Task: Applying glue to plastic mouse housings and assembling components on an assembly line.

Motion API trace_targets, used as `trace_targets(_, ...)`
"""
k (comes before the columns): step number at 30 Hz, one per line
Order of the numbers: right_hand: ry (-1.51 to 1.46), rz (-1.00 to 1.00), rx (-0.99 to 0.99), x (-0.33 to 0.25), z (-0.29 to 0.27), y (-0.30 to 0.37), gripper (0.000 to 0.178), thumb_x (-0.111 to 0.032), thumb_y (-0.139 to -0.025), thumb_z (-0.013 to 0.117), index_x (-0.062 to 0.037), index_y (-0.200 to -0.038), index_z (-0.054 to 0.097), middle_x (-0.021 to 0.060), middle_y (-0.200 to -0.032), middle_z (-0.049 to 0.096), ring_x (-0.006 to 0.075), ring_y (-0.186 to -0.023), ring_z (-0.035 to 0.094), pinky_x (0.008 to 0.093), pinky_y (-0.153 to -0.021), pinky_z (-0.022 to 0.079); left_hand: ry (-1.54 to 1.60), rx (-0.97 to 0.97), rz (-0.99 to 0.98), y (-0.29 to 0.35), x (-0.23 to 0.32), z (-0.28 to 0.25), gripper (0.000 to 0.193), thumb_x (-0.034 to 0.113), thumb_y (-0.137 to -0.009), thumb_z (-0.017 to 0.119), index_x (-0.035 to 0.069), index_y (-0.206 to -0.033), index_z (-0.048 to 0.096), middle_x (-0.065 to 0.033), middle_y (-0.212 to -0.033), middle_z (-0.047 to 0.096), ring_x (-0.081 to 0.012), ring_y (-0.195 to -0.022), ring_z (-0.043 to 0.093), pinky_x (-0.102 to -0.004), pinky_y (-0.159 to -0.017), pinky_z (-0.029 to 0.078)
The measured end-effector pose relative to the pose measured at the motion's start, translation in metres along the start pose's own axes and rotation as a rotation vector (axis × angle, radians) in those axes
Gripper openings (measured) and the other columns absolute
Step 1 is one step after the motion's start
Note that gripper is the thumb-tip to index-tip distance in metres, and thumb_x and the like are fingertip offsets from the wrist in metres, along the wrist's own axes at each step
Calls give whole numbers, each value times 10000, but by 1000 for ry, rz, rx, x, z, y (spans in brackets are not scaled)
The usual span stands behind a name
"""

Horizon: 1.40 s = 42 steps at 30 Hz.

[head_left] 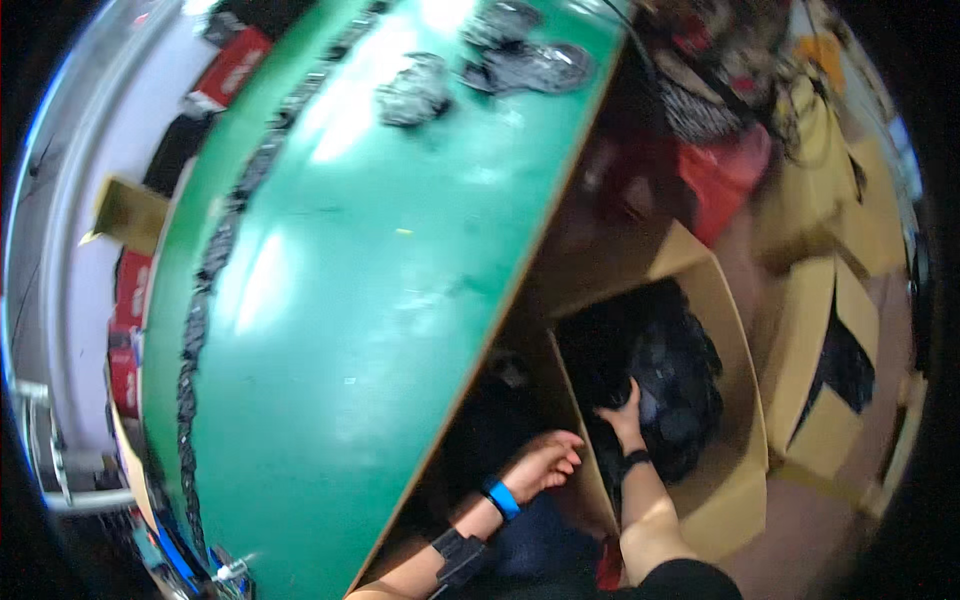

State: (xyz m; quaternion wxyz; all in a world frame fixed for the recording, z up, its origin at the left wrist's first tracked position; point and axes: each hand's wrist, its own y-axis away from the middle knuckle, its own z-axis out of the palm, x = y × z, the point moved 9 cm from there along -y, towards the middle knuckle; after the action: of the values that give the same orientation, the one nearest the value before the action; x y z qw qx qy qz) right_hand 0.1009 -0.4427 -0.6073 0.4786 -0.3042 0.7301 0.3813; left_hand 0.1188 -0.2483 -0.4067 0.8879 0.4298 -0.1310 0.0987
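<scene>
My right hand (pixel 625 418) reaches down into an open cardboard box (pixel 735 375) at the lower right. Its fingers are spread against dark, shiny black items (pixel 675 375), which look like plastic-wrapped bundles; their exact kind is unclear. Just outside the box's left wall hovers my left hand (pixel 545 467), fingers loosely bent and a little apart, with nothing visible in it. A blue band (pixel 501 498) circles the left wrist, and a dark band (pixel 635 459) the right.
A long green table (pixel 350 330) fills the left, with several clear-wrapped dark bundles (pixel 415 90) at its far end and a black strip (pixel 205 270) along it. Right of the box lie a red bag (pixel 720 175) and another open carton (pixel 800 340). Red boxes (pixel 130 290) line the far side.
</scene>
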Motion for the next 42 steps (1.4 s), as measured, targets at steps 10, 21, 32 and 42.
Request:
trace_targets(10, 73, 152, -92, -1, 8, 12, 832, -68, -506, 736, -10, -1247, 362, 133, -1089, 531, 244, -1008, 493, 310, -905, 366, -8, 28, 52, 22, -5, -12, 230, 208, -909, 417, 77, -1090, 474, 8, -815, 539, -52, -696, 506, -177, -577, 421)
trace_targets(21, 188, 112, 285, 22, -14, -10, 530, -54, -559, 683, 27, -1057, 520, 136, -994, 577, 240, -889, 544, 293, -810, 413, -31, 71, 155, 32, -8, -37, 263, 228, -898, 449, 75, -1110, 479, -2, -856, 541, -58, -719, 499, -195, -614, 436)
trace_targets(32, -80, 165, 75, -49, -46, 9, 417, 12, -589, 652, 28, -990, 540, 82, -900, 577, 179, -783, 548, 295, -721, 440, 39, 8, 271, 49, -3, -52, 252, 206, -885, 463, 73, -1097, 487, -23, -862, 551, -82, -720, 514, -203, -635, 447)
trace_targets(42, -381, 616, 273, -39, -133, 95, 414, -169, -665, 666, -28, -981, 438, 75, -778, 519, 147, -488, 462, 289, -356, 317, 95, -48, 415, 54, 6, -64, 206, 157, -883, 465, 26, -1031, 524, -93, -851, 581, -155, -716, 552, -268, -593, 470)
